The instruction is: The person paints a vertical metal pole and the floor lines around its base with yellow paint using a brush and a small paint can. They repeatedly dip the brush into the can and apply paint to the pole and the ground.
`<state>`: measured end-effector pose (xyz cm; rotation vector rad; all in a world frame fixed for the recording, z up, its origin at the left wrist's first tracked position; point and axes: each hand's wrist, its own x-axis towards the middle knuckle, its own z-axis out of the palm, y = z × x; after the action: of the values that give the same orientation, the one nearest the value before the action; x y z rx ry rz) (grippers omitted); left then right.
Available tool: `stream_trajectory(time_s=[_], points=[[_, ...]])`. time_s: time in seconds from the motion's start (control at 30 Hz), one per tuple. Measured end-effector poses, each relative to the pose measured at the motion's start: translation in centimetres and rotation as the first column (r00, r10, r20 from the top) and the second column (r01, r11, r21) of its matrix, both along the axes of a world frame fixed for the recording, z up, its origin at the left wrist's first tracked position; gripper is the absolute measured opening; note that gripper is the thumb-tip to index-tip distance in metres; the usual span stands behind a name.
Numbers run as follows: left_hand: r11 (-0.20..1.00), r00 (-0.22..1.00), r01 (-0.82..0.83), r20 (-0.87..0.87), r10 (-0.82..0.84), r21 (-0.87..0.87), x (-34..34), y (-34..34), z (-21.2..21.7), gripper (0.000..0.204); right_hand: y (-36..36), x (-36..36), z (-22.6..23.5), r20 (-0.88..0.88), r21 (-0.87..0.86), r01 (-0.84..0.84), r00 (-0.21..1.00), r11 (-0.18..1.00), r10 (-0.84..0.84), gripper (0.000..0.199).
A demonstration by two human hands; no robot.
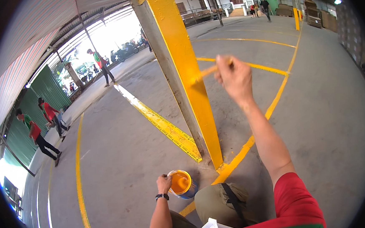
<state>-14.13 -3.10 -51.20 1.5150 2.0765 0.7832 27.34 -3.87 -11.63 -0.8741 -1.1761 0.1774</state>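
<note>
A paintbrush [205, 74] is gripped in my raised right hand [235, 79], its bristle end against the yellow face of a tall steel column [177, 35]. Motion blurs the brush a little. The column's left side is bare grey and rusty, while its front is coated in yellow down to the floor. Low in front of me, my left hand [164, 183] is closed on the rim of a paint bucket [190, 193]. Orange-yellow paint [179, 182] fills part of the bucket, which stands by my knee [215, 204].
Yellow floor lines [270, 110] run past the column's foot. A strip edged with yellow tape [162, 123] stretches from the column toward a standing person [99, 64]. Two people [35, 131] walk at the left. Stacked cartons [353, 36] line the right side.
</note>
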Motion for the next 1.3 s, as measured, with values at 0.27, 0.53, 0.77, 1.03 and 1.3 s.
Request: stream_trajectory(time_s=[0.27, 0.53, 0.77, 1.03, 1.3], points=[[1.0, 0.998, 0.004, 0.07, -0.004, -0.004, -0.5, 0.1, -1.4, 0.044, 2.0, -2.3, 12.3, -0.103, 0.661, -0.062, 0.98, 0.748, 0.172, 0.035], [0.988, 0.999, 0.029, 0.034, -0.034, 0.151, -0.8, 0.2, -2.7, 0.034, 4.5, -4.4, 17.5, -0.037, 0.71, -0.083, 0.987, 0.7, 0.154, 0.029], [1.0, 0.989, 0.013, 0.147, -0.017, 0.024, -0.8, 0.0, -1.9, 0.043, 3.2, -3.2, 13.2, -0.006, 0.64, 0.028, 0.999, 0.768, -0.032, 0.036], [1.0, 0.994, -0.001, 0.106, -0.002, 0.028, -0.3, -0.5, -0.8, 0.044, 4.8, -3.8, 17.4, 0.032, 0.685, 0.018, 0.998, 0.728, -0.056, 0.028], [0.994, 0.999, -0.013, 0.038, 0.009, 0.112, -0.1, -0.7, -0.2, 0.039, 0.8, -3.0, 6.9, 0.282, 0.74, 0.142, 0.822, 0.657, -0.495, 0.021]])
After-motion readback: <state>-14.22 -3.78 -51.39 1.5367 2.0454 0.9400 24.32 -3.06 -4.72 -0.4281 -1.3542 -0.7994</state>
